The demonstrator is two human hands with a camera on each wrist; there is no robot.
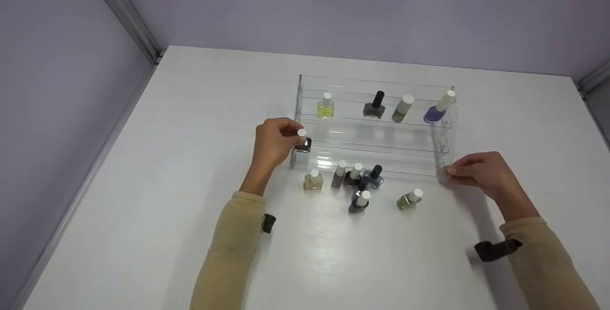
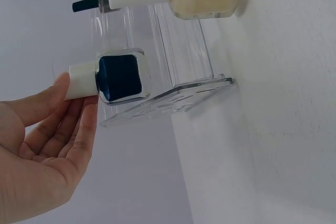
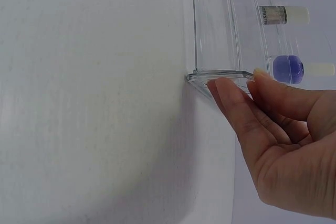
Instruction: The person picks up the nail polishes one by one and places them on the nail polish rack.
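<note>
- Left hand point(image 1: 274, 142) pinches the white cap of a dark bottle point(image 1: 303, 144) at the left end of the clear rack point(image 1: 376, 153)'s lower tier; held only by the cap, it could swing, clip the rack's edge and tip.
- Right hand point(image 1: 479, 171), fingers nearly straight, holds nothing and steadies the rack's right end; without it, the light rack might slide on the worktop point(image 1: 143, 195).
- Loose bottles point(image 1: 355, 181) crowd just in front; a nudge would likely topple them.
</note>
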